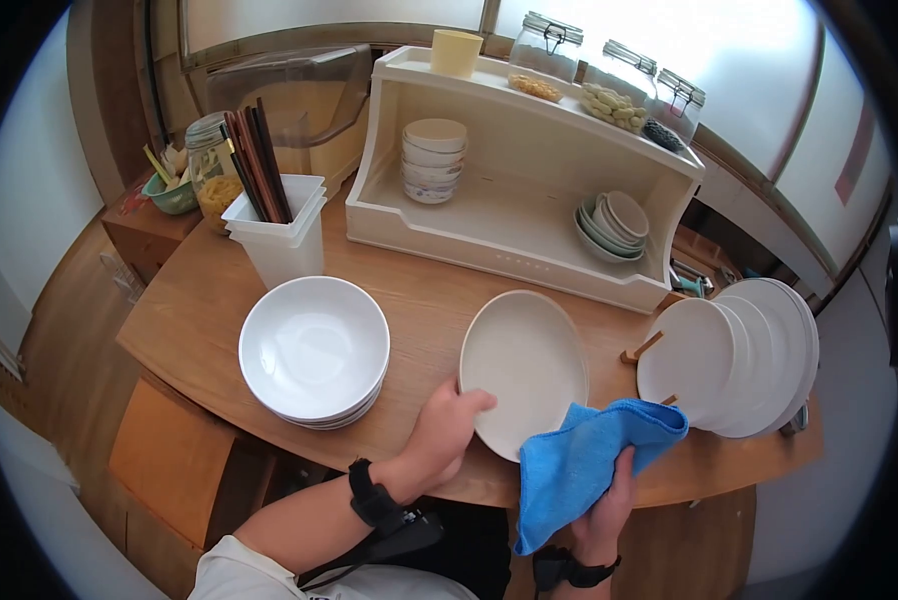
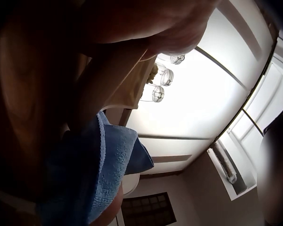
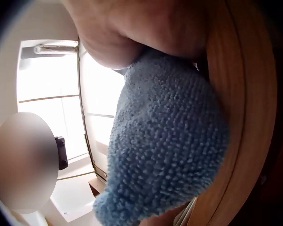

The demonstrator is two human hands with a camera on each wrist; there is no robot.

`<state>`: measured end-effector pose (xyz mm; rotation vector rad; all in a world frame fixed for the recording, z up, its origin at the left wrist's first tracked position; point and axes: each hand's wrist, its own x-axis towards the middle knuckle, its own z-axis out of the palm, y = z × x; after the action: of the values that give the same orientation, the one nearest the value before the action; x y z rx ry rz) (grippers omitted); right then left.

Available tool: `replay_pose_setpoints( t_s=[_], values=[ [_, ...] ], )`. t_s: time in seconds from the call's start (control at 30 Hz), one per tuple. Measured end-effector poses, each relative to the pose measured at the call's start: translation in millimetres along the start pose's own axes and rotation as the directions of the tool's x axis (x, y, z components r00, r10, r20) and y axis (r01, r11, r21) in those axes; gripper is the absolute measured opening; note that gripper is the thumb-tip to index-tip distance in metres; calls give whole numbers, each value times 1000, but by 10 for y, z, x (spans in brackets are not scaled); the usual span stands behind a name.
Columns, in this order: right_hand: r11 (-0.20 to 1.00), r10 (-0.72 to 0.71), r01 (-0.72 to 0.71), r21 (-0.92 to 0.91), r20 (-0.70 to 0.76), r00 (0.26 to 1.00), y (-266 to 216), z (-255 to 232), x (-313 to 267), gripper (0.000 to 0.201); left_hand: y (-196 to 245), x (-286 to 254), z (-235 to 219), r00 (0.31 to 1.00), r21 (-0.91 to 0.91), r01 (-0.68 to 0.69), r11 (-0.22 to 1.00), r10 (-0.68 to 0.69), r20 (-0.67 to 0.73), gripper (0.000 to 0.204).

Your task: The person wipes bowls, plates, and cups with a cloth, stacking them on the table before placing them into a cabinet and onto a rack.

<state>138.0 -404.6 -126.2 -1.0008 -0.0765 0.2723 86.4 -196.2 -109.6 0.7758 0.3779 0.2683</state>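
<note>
An oval cream plate (image 1: 525,365) is tilted up near the front edge of the table. My left hand (image 1: 443,428) grips its left rim, thumb over the upper face and fingers behind. In my right hand (image 1: 609,510) is a blue cloth (image 1: 584,460), its upper part overlapping the plate's lower right rim in the head view. The cloth fills the middle of the right wrist view, hanging as a nubby bundle (image 3: 165,132) below the hand. A fold of the same cloth (image 2: 115,160) shows in the left wrist view. Most of my right fingers are hidden behind it.
Stacked white bowls (image 1: 314,345) stand left of the plate. Large plates (image 1: 694,360) lean upright in a wooden rack at right. Behind is a cream shelf (image 1: 509,255) with small bowls, jars on top. White containers (image 1: 289,245) hold chopsticks. The wooden table (image 1: 419,300) curves in front.
</note>
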Motion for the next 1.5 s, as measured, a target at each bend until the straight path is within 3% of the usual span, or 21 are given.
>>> replay_pose_setpoints(
  t_s=[0.1,0.3,0.33,0.37,0.4,0.43,0.47,0.5,0.53,0.63,0.7,0.83,0.9,0.97,1.1,1.17,1.27,1.33,1.4,1.43,1.5],
  values=[
    [997,9,-11,73,31,999,-36,6,-29,53,51,98,117,999,-286,29,958,-32,-5,41],
    [963,-182,167,211,55,982,-546,115,-95,55,50,26,140,988,-360,80,930,-25,154,46],
    [911,-384,388,-138,57,921,-570,92,-98,54,21,19,125,988,-365,91,926,-37,152,46],
    [699,-552,547,-460,139,822,-585,100,-88,53,-2,14,112,985,-368,97,925,-37,168,47],
    [841,-333,455,-294,382,862,-519,150,-2,52,-24,7,102,982,-371,102,923,-34,184,47],
    [945,-126,284,-162,621,774,-436,265,106,53,-84,-14,73,982,-379,106,919,-39,183,47],
    [523,-161,687,-505,732,662,-437,570,185,59,-188,-45,21,955,-406,-35,913,150,254,42],
    [-141,-87,818,-557,830,550,-412,851,218,67,-269,-50,-21,887,-443,-173,879,335,318,38],
    [-147,-84,817,-557,830,551,-315,945,187,67,-311,-31,-43,954,-426,-70,902,186,237,39],
    [-159,34,814,-558,821,570,-192,1117,210,72,-253,-34,-71,963,-447,-60,892,170,209,49],
    [-374,54,776,-509,823,566,-303,1210,285,68,-190,-88,-74,960,-513,-34,858,170,221,47],
    [-422,-15,730,-537,809,587,-444,1202,330,72,172,-272,92,953,-461,-95,882,214,214,44],
    [-279,126,800,-532,805,579,-429,1246,68,69,140,-241,17,946,-473,-121,873,245,211,44],
    [-212,132,829,-518,825,549,-366,1353,-37,67,5,-133,-114,953,-544,95,834,82,292,44],
    [-415,-57,805,-423,896,441,-446,1339,336,67,212,-457,193,976,-356,-130,926,183,118,50],
    [-423,-54,775,-470,867,496,-399,1239,306,65,233,-438,37,962,-410,-116,904,205,180,51],
    [-178,161,855,-487,843,513,-326,1228,18,58,248,-324,-135,913,-108,-381,918,392,114,46],
    [-134,205,842,-522,817,539,-392,1193,31,57,196,-330,-99,949,-191,-270,944,295,113,46],
    [-71,227,728,-682,700,677,-641,1187,207,56,180,-362,-2,977,-220,-187,957,204,58,44],
    [-91,211,714,-694,687,695,-784,1101,267,56,182,-384,31,977,-224,-170,960,193,86,44],
    [44,-253,782,-621,751,610,-1026,935,371,60,190,-434,54,957,-166,-265,950,279,73,43]
  ],
)
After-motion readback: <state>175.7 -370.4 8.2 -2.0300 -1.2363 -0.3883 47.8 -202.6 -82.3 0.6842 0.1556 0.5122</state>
